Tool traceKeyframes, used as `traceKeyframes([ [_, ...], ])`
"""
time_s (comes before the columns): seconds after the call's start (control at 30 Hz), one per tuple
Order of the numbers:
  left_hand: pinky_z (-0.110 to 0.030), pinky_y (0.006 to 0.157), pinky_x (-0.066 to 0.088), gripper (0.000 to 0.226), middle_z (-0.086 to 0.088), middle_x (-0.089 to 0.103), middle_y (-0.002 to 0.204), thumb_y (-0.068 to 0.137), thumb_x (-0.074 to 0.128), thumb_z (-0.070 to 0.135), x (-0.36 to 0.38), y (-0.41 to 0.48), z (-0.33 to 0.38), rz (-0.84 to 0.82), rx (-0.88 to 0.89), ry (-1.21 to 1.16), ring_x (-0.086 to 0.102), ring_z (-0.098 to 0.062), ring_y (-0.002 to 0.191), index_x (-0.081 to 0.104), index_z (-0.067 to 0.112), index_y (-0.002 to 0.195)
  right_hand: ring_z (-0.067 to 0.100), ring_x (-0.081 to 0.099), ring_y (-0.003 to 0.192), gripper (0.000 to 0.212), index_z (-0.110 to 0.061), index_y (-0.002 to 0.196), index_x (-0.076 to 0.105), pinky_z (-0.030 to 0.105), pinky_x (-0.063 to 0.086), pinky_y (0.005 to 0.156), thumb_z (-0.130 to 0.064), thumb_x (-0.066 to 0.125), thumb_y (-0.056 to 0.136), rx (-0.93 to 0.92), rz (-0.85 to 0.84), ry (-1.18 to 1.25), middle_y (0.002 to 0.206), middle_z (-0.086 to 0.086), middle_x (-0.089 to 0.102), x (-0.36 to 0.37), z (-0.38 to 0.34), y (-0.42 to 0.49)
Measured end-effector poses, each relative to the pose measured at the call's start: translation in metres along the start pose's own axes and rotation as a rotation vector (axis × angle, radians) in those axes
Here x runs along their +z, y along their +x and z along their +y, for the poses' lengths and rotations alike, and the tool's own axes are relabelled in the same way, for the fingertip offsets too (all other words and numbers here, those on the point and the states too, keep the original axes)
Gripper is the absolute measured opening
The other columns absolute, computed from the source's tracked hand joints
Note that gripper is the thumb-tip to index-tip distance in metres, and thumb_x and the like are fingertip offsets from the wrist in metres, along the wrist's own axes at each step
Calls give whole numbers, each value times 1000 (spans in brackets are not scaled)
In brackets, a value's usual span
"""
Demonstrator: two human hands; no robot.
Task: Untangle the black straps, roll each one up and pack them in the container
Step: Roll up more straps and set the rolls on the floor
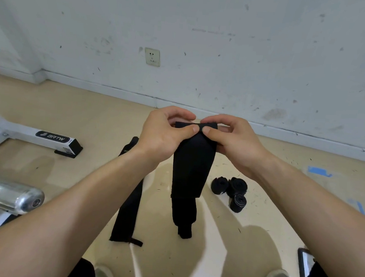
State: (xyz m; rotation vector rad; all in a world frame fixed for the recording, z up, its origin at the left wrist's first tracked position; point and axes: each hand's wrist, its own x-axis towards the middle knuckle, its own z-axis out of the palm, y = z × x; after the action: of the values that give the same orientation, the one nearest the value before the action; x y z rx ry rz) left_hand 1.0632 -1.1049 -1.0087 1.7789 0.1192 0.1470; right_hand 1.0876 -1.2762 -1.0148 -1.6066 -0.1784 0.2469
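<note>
Black strap (191,167) hangs above the floor (258,220), its top edge pinched by left hand (164,132) and right hand (231,140). Second strap (128,199) lies flat below; three rolled straps (231,190) sit nearby.

A scuffed white wall (229,32) carries a cream socket (152,56) low down, above a white skirting board (115,89). The glossy beige floor (104,119) shows shadows and a patch of blue tape (319,171). At left stand a white machine base (46,137) marked BRTW and a chrome bar end (9,194)
</note>
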Motion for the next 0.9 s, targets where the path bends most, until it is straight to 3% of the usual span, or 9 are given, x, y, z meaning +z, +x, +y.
traceKeyframes([
  [0.1,-40,95,58,29,4,79,94,85,83,13,-1,1,0,-17,28,39,73,-22,97,72,24,109,26,71,84,16,-13,103,68,38,58,80,1,62,97,7,-43,49,90,12,75,-1,-1,0],
  [0.23,-23,89,55,16,7,75,103,91,78,19,-1,2,-4,-62,52,117,70,-11,101,74,26,104,25,69,81,20,-12,101,69,36,57,76,5,61,95,-22,-12,74,88,11,73,2,3,-1],
  [0.33,-29,87,59,10,5,75,100,93,75,17,0,2,-6,-70,93,105,71,-13,98,75,25,98,25,69,81,20,-13,100,69,36,56,75,5,62,94,-38,3,86,90,11,72,3,2,-1],
  [0.5,-23,78,58,9,-2,76,100,90,78,13,1,2,-5,-58,127,-1,73,-18,94,77,18,98,23,67,81,16,-14,103,66,31,54,70,0,60,98,4,-77,130,92,6,69,-4,-7,0],
  [0.67,-27,79,60,11,2,77,94,86,80,10,4,4,0,-9,133,-13,73,-17,90,78,18,93,24,66,83,16,-10,112,62,30,53,69,-1,55,100,37,-98,256,95,12,68,-2,-7,-2],
  [0.8,-22,72,57,17,14,73,81,85,79,6,7,5,3,-7,146,-15,70,-8,79,76,22,87,26,63,78,15,-9,101,67,31,51,70,2,57,97,54,-48,350,93,12,68,-1,-10,-2],
  [0.9,-24,72,58,17,8,75,82,84,80,4,9,4,2,-17,137,-20,70,-10,77,76,21,86,24,66,75,8,-9,92,69,32,53,71,-11,63,97,74,-10,345,88,6,70,-1,-11,-1],
])
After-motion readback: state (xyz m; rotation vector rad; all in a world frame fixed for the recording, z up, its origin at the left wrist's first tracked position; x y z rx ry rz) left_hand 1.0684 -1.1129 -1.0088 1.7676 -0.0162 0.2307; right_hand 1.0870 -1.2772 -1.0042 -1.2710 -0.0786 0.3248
